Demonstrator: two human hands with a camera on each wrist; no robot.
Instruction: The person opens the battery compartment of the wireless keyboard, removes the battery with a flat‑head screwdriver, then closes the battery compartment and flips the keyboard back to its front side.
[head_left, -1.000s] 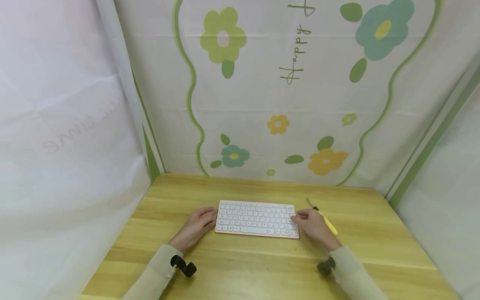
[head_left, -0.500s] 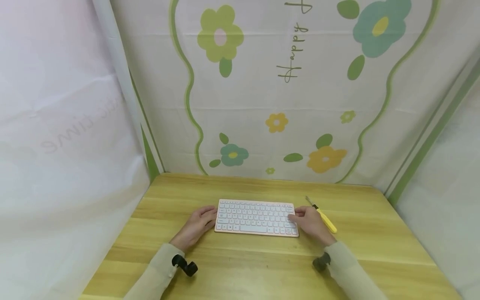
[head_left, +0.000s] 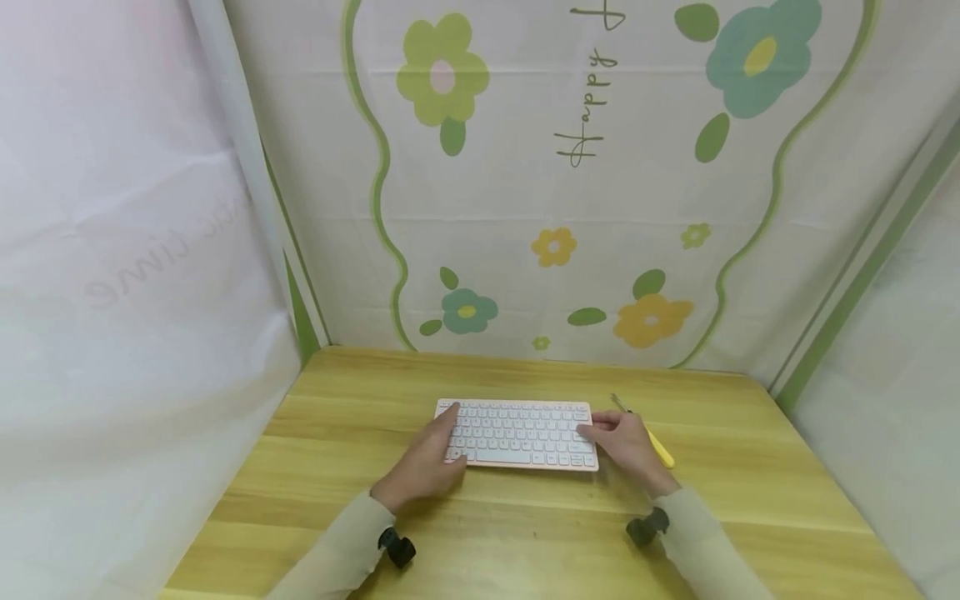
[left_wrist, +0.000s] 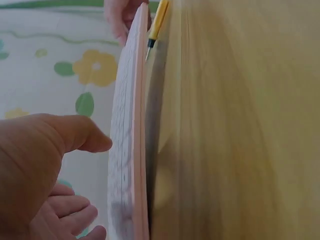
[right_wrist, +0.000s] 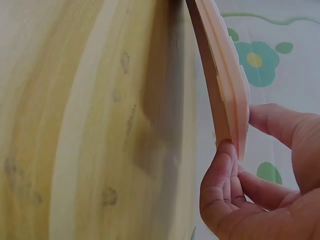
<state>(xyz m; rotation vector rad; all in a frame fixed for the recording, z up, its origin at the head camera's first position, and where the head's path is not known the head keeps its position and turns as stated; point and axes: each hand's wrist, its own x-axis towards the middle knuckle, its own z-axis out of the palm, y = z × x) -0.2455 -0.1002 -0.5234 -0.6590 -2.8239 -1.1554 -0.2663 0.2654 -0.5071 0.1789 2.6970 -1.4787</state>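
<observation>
A white keyboard with a pink edge is at the middle of the table. My right hand pinches its right end, thumb on the keys and fingers underneath. In the right wrist view, that end of the keyboard is raised off the table. My left hand is over the keyboard's left end with fingers extended. In the left wrist view, the left thumb is at the key side; whether it presses the keys I cannot tell. Beyond the right hand lies a screwdriver with a yellow handle, partly hidden by it.
The wooden table carries the keyboard and screwdriver. A white cloth with printed flowers hangs behind it. White cloth walls stand on the left and right. Black wrist cameras sit on both sleeves.
My left hand has moved from beside the keyboard's left edge to the right, over its keys. The right hand keeps its grip with little movement.
</observation>
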